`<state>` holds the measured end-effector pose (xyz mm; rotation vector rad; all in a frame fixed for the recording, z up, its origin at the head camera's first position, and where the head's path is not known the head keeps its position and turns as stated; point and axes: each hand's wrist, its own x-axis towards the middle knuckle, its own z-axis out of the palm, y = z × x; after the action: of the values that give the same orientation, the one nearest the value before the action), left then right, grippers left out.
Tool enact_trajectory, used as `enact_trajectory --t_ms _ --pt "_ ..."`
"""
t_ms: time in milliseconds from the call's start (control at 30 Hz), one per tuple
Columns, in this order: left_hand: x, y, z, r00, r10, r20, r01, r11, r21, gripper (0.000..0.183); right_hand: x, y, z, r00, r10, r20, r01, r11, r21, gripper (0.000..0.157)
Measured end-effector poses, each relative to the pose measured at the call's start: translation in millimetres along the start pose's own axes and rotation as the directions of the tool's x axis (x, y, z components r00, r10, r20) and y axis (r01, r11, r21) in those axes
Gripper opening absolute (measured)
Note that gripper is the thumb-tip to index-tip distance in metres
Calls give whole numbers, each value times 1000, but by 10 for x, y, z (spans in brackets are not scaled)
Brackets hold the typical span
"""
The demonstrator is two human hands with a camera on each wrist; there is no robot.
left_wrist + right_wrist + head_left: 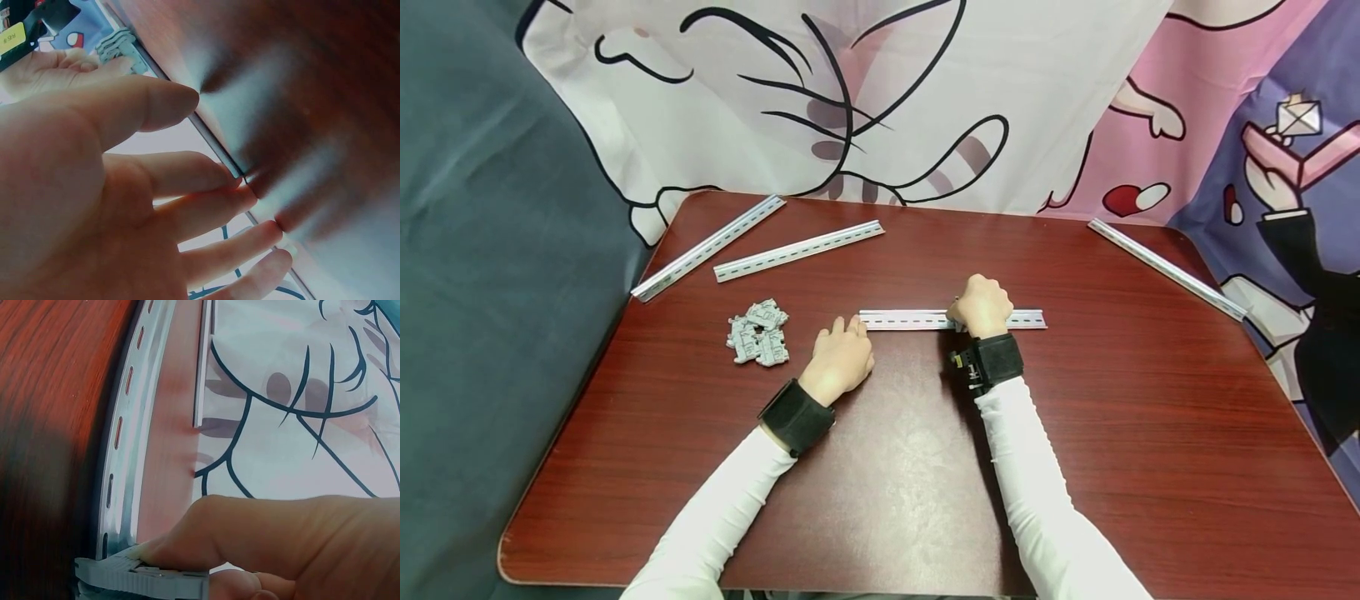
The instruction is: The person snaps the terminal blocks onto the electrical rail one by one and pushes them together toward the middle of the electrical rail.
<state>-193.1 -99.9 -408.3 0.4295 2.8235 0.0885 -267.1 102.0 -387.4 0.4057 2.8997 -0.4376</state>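
Observation:
A slotted metal DIN rail (902, 320) lies crosswise near the middle of the table. My right hand (981, 307) is over its right part and pinches a grey plastic DIN-rail clip (144, 578) against the rail. Whether the clip is fully seated on it cannot be seen. At the rail's left end is my left hand (840, 360), its fingers extended and the fingertips at the rail's end. In the left wrist view the same clip (119, 45) shows under the right hand's thumb. Left of my left hand lies a small pile of similar grey clips (758, 333).
Two more slotted rails lie at the table's back left, one slanted at the edge (707, 248) and one beside it (799, 251). Another rail (1167, 270) runs along the right edge. Behind the brown table (880, 500) hangs a printed cloth (1037, 83).

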Motion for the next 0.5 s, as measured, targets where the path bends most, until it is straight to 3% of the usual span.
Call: enact_trajectory --t_ms 500 --pt "-8 18 9 1000 -2 -4 2 1000 -12 58 -15 153 -122 999 -36 -21 38 994 98 55"
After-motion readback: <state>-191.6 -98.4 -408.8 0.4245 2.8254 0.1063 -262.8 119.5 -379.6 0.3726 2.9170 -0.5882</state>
